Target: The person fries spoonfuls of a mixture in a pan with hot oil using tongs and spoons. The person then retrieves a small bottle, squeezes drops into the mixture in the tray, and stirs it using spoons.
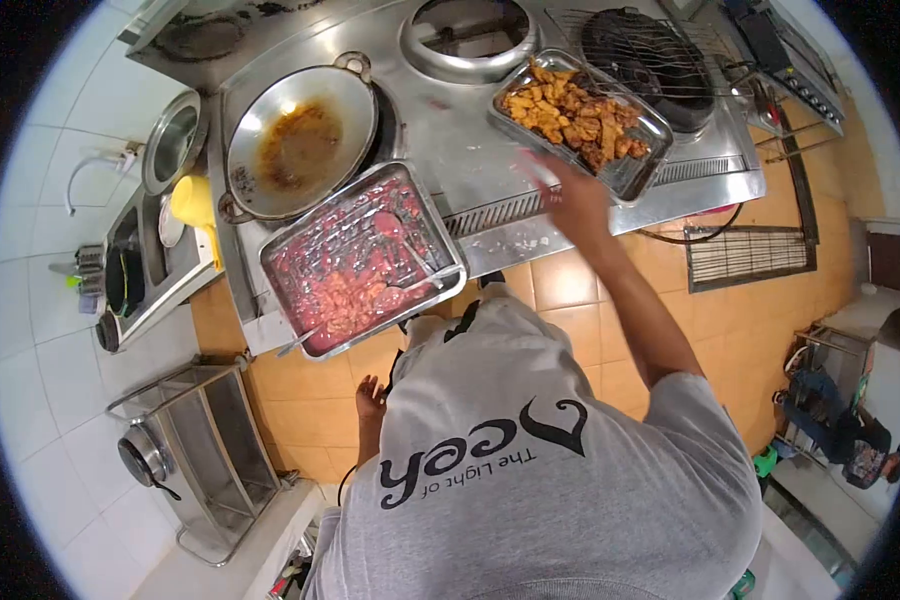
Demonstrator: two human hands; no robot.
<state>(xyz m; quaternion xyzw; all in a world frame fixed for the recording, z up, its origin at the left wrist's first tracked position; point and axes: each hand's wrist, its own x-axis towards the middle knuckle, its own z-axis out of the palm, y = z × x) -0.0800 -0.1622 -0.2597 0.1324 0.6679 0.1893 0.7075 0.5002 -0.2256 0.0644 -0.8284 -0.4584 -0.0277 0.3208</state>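
– How is the right hand?
– The right hand [575, 205] is blurred. Its fingers seem to stretch forward, but how far they open, or if they hold something, I cannot tell. Just beyond it is a metal tray [630, 186] with browned fried pieces [570, 115]; whether they touch is also unclear.
– And the left?
– The left hand [370, 398] hangs low beside the body, fingers loosely curled and apart. It looks empty. Ahead of it stands a second tray [438, 217], with wet red pieces [340, 300] and a ladle [389, 226] lying inside.
– What surface is this?
– A steel counter [460, 150]. The wok [345, 110], with some oil, sits beyond the second tray.
– And the room?
– Orange floor tiles [570, 285] lie below the hands; far to the right hand's side, another person [835, 420] is visible.
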